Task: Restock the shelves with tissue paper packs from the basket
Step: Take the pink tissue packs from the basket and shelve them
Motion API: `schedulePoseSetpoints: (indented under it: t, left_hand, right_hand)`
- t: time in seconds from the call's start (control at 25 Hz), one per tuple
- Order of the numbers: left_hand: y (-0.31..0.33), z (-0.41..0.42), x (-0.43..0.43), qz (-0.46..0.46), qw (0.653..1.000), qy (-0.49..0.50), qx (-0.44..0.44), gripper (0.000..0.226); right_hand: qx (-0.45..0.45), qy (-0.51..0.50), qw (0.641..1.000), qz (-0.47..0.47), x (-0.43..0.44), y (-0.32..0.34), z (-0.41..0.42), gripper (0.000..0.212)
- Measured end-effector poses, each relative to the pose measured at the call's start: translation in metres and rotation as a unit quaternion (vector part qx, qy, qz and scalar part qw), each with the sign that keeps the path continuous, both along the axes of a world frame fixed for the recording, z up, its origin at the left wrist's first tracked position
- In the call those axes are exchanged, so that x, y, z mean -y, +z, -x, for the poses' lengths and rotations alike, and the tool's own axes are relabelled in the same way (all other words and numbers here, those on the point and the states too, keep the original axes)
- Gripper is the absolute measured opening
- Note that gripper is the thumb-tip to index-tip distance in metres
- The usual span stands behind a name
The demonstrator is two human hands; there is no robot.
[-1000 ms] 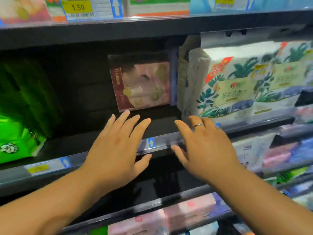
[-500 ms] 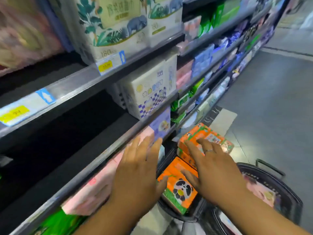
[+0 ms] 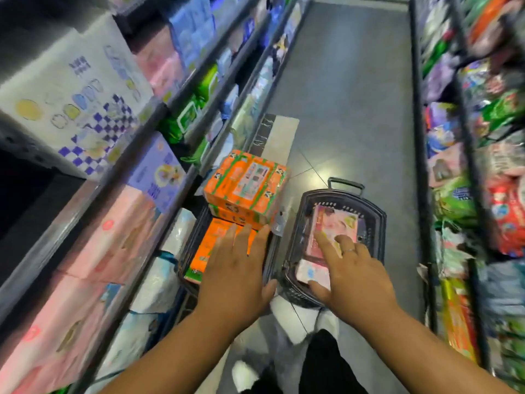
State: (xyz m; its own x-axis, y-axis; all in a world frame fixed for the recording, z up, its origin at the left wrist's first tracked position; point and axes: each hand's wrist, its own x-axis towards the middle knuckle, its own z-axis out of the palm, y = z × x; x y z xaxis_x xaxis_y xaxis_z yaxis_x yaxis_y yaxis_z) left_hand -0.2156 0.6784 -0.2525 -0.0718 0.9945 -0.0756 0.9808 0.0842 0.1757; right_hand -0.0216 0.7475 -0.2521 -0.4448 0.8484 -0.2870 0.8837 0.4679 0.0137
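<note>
Head view looks down along a shop aisle, and the picture is a little blurred. At the far left stand grey metal shelves (image 3: 65,220) full of soft packs: a big white pack with a purple checker pattern (image 3: 76,109) on the upper level and pale pink plastic-wrapped packs (image 3: 113,237) below it.

Just beside these shelves, on the floor, is a dark plastic basket (image 3: 186,251) that holds orange tissue packs with green edges (image 3: 247,180). 2 of them are stacked above the rim, and 1 more lies lower, inside the basket. The left hand (image 3: 235,268) is over this lower pack with its fingers straight and spread, gripping nothing. Whether the fingertips already touch the wrap cannot be told.

Close to the right is a handled dark basket (image 3: 379,223), holding a flat pink tissue pack (image 3: 335,220) and a smaller pink and white pack (image 3: 308,271). The right hand (image 3: 352,277) is also open. Its index finger reaches onto the flat pink pack, its thumb is near the smaller pack, and nothing is lifted. At the far right stands a row of mixed colourful bags (image 3: 500,217), too blurred to read.

The person seems to be choosing a pack to pick up. The main risk is probably the orange stack: if the left hand pulls the lower pack out, the 2 packs above could slide off the rim to the floor. The smooth wrap may also slip from a light 1-hand grip.
</note>
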Motion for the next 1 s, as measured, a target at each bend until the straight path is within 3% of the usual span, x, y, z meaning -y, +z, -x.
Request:
schedulePoseSetpoints:
  t: [0.36,0.6,0.88,1.0]
  left_hand:
    - [-0.112,-0.144,-0.139,0.139,0.989,-0.04,0.03,0.093]
    - [-0.221,-0.174,-0.223,0.193,0.98,-0.018,0.033,0.09]
    - [-0.37,-0.147,-0.309,0.174,0.978,-0.115,0.027,0.079]
    - [-0.441,-0.141,-0.334,0.205,0.971,-0.124,0.024,0.081]
  right_hand:
    - [0.037,-0.05,0.992,0.107,-0.129,-0.107,-0.122,0.093]
    - [0.042,-0.044,0.988,0.144,-0.222,-0.219,-0.154,0.092]
    - [-0.001,-0.162,0.968,0.193,-0.229,-0.385,-0.147,0.092]
    - [-0.053,-0.315,0.911,0.262,-0.211,-0.453,-0.142,0.098]
